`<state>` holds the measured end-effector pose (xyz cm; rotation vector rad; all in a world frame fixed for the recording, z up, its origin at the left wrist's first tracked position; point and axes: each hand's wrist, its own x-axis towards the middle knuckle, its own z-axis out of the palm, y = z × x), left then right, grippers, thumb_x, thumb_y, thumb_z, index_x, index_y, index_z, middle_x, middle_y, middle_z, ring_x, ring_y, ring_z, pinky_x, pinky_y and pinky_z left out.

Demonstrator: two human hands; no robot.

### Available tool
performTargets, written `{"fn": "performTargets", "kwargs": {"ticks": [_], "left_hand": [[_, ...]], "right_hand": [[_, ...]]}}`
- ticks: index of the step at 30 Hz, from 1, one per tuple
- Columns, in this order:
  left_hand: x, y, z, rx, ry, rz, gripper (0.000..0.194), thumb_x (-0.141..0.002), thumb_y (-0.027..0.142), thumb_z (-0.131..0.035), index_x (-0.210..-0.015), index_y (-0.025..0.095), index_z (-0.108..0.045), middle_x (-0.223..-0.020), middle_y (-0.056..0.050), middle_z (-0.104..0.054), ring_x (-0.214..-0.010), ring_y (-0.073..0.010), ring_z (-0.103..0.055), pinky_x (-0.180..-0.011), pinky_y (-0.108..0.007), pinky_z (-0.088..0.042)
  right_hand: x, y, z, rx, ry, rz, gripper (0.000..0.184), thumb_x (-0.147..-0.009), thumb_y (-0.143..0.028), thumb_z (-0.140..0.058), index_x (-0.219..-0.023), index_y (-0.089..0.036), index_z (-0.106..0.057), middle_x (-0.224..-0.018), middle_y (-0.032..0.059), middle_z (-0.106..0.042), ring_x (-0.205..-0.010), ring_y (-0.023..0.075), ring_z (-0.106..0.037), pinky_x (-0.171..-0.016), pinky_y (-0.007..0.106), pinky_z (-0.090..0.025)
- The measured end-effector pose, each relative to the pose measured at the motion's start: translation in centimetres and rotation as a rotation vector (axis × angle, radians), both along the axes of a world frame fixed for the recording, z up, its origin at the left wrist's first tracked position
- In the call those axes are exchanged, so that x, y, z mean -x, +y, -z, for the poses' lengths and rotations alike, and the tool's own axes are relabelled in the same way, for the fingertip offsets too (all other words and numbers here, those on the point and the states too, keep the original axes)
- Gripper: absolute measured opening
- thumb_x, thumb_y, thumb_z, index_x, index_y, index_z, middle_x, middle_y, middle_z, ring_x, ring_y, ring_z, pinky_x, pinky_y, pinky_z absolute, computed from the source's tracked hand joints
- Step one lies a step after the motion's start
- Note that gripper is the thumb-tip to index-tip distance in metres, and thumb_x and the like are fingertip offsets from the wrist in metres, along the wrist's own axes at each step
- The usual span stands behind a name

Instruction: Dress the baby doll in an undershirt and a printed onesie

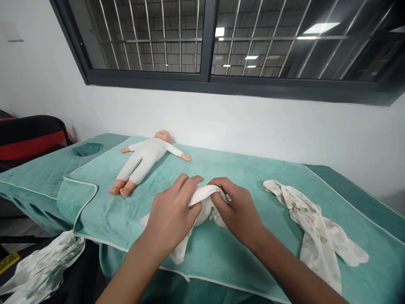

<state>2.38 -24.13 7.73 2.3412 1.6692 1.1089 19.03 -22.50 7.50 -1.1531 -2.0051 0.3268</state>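
Both hands grip a bunched white baby garment (202, 195) just above the green bed cover. My left hand (174, 211) pinches its upper left edge between thumb and fingers. Opposite it, my right hand (236, 209) has its fingers curled over the right end of the same edge. Loose cloth hangs below and behind my left hand, and its exact shape is hidden. Farther back lies a baby doll (145, 156) on its back in a white bodysuit, arms spread. To the right of my right hand rests a patterned white baby outfit (311, 219), crumpled.
A green cover (240, 257) spreads over the bed against the white wall. More patterned white cloth (50, 266) lies on a black surface at lower left. A black and red chair (34, 139) stands at the left. Above is a barred, dark-framed window (209, 42).
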Motion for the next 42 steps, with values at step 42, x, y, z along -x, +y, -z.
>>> {"fn": "performTargets", "kwargs": {"ticks": [42], "left_hand": [[4.7,-0.6,-1.5,0.275,0.123,-0.399,0.02,-0.08,0.032,-0.047,-0.086,0.027,-0.065,-0.073,-0.001,-0.068,-0.077,-0.0239,-0.06,-0.062,-0.029,-0.034]], "right_hand": [[-10.1,-0.4,-2.5,0.0,-0.272,0.458,0.032,-0.067,-0.011,-0.042,-0.081,-0.026,-0.066,-0.079,-0.0032,-0.07,-0.064,0.0156,-0.06,-0.053,0.025,-0.04]]}}
